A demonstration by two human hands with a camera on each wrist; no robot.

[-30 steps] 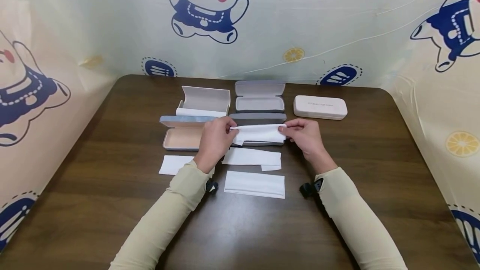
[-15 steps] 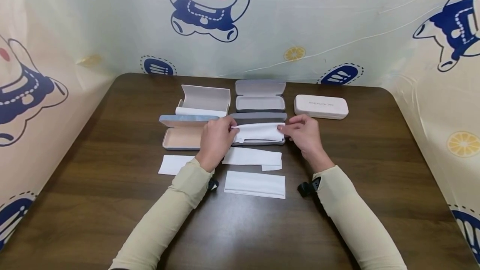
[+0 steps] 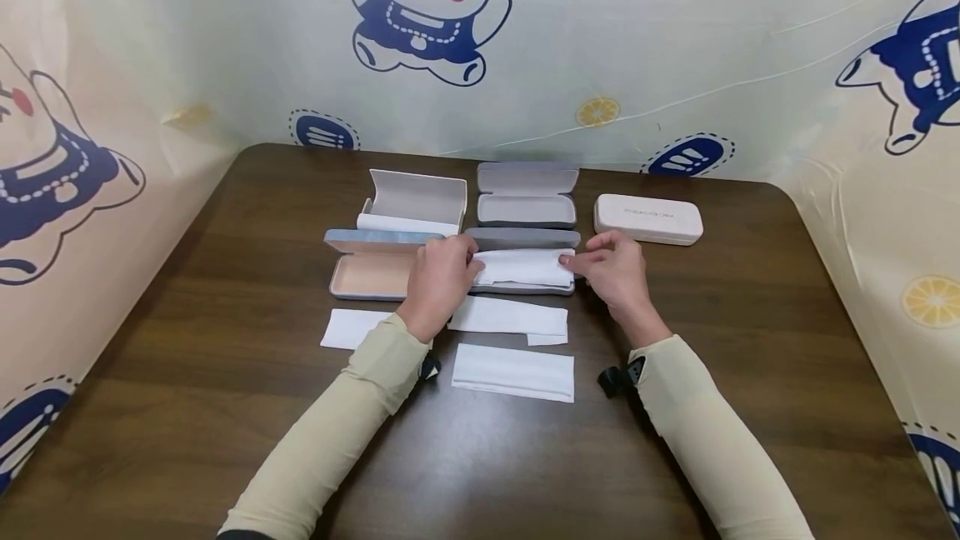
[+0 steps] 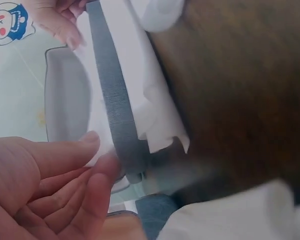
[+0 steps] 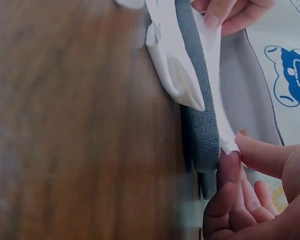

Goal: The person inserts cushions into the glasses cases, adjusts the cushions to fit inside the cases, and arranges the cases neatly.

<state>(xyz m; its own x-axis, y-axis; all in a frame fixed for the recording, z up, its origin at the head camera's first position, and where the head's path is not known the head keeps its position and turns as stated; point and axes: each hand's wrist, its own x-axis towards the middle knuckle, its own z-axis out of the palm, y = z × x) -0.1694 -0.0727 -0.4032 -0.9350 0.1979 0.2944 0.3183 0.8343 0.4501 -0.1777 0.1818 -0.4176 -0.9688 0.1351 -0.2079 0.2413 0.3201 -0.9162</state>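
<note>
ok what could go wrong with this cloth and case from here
A corner of the folded white cloth might end up sticking out of the open grey glasses case, since the left hand and right hand pinch its ends near the rim.
The left hand could nudge the blue-lidded glasses case close by.
The loose white cloth just in front might get dragged.

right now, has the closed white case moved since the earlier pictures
No. The closed white case keeps its place against the far edge of the table in the head view; only the whole picture shifts slightly.
</note>
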